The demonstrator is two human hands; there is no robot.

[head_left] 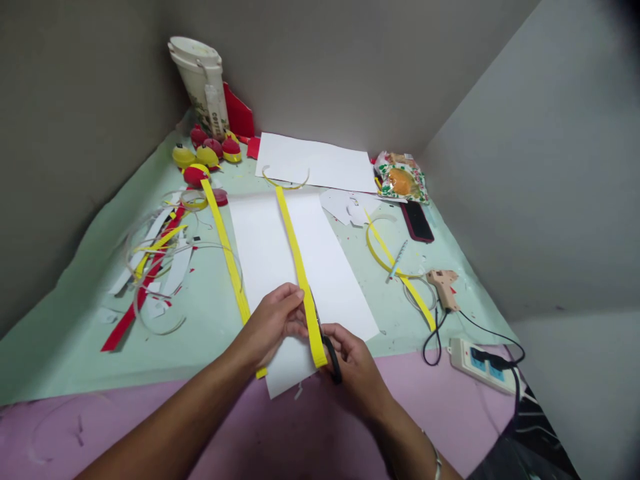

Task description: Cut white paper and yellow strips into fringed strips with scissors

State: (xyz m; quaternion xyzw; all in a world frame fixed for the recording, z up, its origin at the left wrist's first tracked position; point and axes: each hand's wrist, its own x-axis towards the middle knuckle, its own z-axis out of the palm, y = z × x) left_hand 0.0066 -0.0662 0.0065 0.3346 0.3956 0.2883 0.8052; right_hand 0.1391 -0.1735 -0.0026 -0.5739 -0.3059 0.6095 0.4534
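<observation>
1. Left hand (275,320): fingers pinched together on the yellow strip (299,267), near its lower end.
2. Right hand (353,363): fingers closed round the black handles of the scissors (329,348); the blades lie against the strip's right edge.
3. The yellow strip lies lengthwise on the white sheet (260,253), over the green mat (200,333).
4. Glue gun (444,285) and power strip (477,360): well apart, to the right.

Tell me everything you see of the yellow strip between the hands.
The yellow strip is long, narrow and flat, paper-like, lying lengthwise down the white sheet. Near its near end the left hand pinches it, and the scissors in the right hand run along its right edge.
</observation>
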